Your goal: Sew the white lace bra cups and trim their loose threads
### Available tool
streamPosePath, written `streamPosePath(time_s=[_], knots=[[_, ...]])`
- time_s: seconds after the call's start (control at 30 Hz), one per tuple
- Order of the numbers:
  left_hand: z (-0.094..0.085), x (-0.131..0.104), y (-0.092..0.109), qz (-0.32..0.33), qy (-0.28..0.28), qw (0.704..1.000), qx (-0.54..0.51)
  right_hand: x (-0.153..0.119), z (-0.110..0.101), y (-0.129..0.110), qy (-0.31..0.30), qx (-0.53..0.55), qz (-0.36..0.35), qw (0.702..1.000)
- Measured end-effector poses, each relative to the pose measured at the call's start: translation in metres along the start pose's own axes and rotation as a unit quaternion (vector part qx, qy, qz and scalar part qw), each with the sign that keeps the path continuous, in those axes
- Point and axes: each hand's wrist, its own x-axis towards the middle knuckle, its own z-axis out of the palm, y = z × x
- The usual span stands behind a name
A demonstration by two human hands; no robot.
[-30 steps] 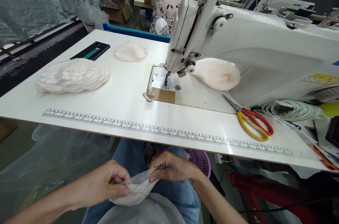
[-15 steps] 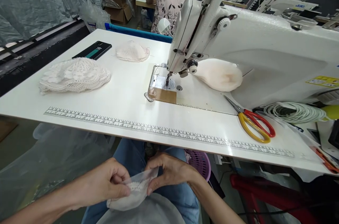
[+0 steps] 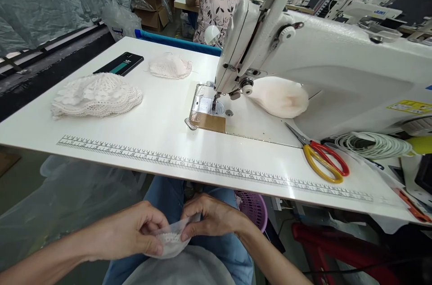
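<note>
Head: hands (image 3: 143, 230) pinch fabric (image 3: 172, 245), basket (image 3: 256, 212) beyond

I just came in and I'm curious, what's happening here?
Someone is pinching a small piece of thin white cloth, with a lacy-looking strip, in their left hand and right hand, over their lap. A sewing machine stands on the table in front. Red-and-yellow scissors and a white lacy pile lie there too.

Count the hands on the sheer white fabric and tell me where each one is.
2: the left hand pinches the left end of the sheer white fabric, and the right hand holds its right end. Some fingers are hidden.
</note>
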Motion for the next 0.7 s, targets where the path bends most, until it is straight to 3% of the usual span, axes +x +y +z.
streamPosePath(time_s=[0.2,0.4,0.5,0.6,0.7], knots=[[-0.003,0.006,0.005,-0.007,0.022,0.998,0.054,0.003,-0.003,-0.005,-0.009,-0.002,0.009,1.0],[0.0,0.012,0.003,-0.024,0.037,0.999,0.007,0.008,-0.008,-0.004,-0.018,0.013,0.025,0.999],[-0.002,0.012,-0.001,-0.022,0.042,0.999,0.012,0.007,-0.009,-0.004,-0.005,-0.055,0.046,0.997],[-0.005,0.015,-0.008,-0.015,0.073,0.997,-0.031,0.003,0.007,-0.005,0.115,-0.174,0.074,0.975],[-0.006,0.023,-0.015,-0.017,0.151,0.984,-0.089,0.006,0.045,0.001,0.291,-0.307,-0.017,0.906]])
